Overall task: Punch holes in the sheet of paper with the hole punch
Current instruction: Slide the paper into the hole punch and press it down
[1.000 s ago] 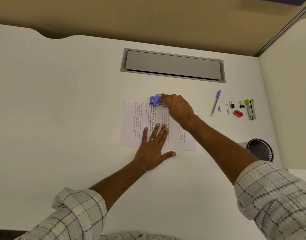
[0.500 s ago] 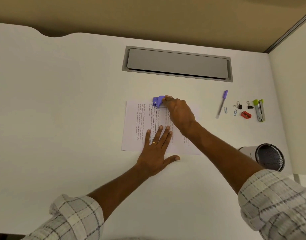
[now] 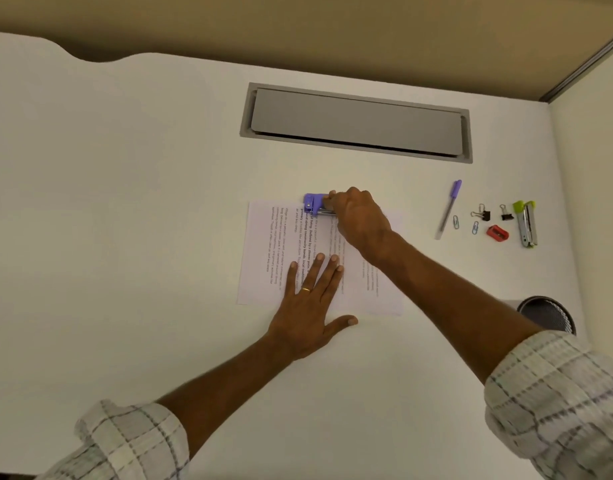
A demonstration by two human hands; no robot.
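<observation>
Head view, looking down, we see a white desk (image 3: 125,202) with the sheet of paper (image 3: 263,244) lying flat near its middle, printed side up. The purple hole punch (image 3: 313,202) sits at the sheet's far edge, its mouth over that edge. The right hand (image 3: 358,216) is curled over the punch's right part, fingers wrapped on it, and hides most of the handle. Whether it is pressed down we cannot tell. The left hand (image 3: 308,306) lies flat on the near part of the sheet with fingers straight and spread, the thumb out on the bare desk.

To the right, well apart from the paper, we see a purple pen (image 3: 449,209), two paper clips (image 3: 456,222), two binder clips (image 3: 482,213), a red sharpener (image 3: 497,233) and a green-tipped stapler (image 3: 527,223). A dark mesh cup (image 3: 547,313) stands nearer the right edge, and a grey hatch (image 3: 355,123) is set into the desk beyond the punch.
</observation>
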